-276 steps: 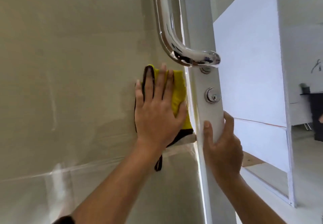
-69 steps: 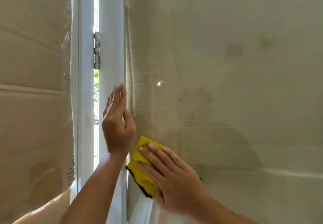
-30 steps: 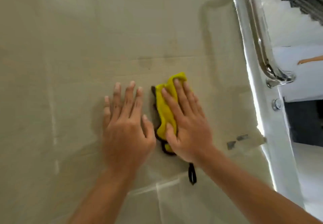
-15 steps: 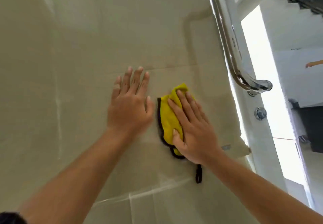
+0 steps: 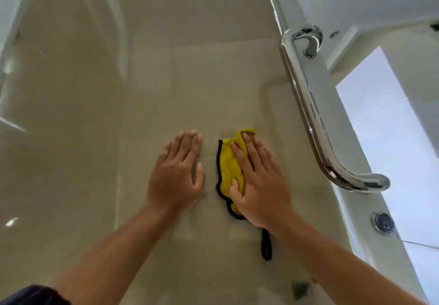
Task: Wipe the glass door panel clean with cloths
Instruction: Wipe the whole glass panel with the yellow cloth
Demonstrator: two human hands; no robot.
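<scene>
Right hand (image 5: 260, 185) pressed flat on yellow cloth (image 5: 229, 169) mid-glass (image 5: 166, 78) nearer handle (image 5: 316, 119) edge, left hand (image 5: 177, 174) flat and empty beside it; wiping midway, smudge near bottom left to do

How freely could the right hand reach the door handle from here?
Probably yes: the right hand presses the yellow cloth flat on the glass, and nothing lies between it and the door handle beside it.

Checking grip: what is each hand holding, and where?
Right hand lies on the right half of the yellow cloth, pressing it to the glass; left hand holds nothing.
</scene>
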